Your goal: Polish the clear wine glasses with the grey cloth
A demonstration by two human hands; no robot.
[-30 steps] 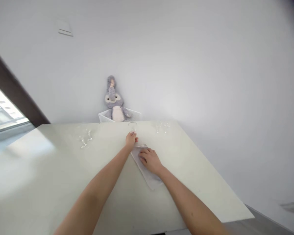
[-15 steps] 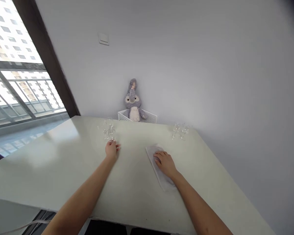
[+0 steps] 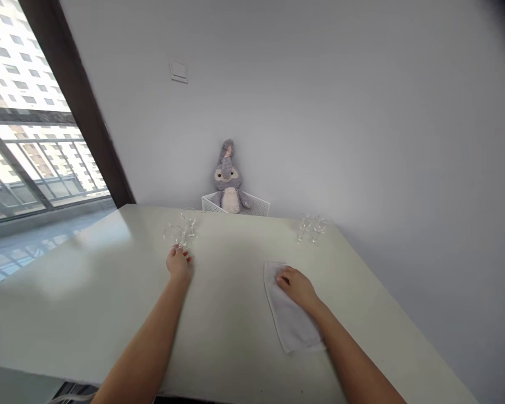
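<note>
My left hand [image 3: 179,262] is closed around the lower part of a clear stemmed glass [image 3: 172,229] on the left of the table. The glass stands a little apart from another clear stemmed glass [image 3: 190,216] just behind and to its right. Where exactly my fingers meet the stem is hard to make out. On the right, my right hand [image 3: 298,286] lies on a pale grey-white cloth [image 3: 292,325] with its fingers curled against it. The cloth is spread on the tabletop, partly under my hand and forearm.
Several clear stemmed glasses [image 3: 313,226] stand near the back right of the pale table [image 3: 231,314]. Behind the table's far edge, a grey plush toy [image 3: 228,179] sits in a white perforated basket [image 3: 258,207] against the wall. A window [image 3: 33,163] is at left.
My left hand has shifted left with the glass, away from the other glasses. The cloth has slid right and nearer under my right hand, whose fingers are more curled.
</note>
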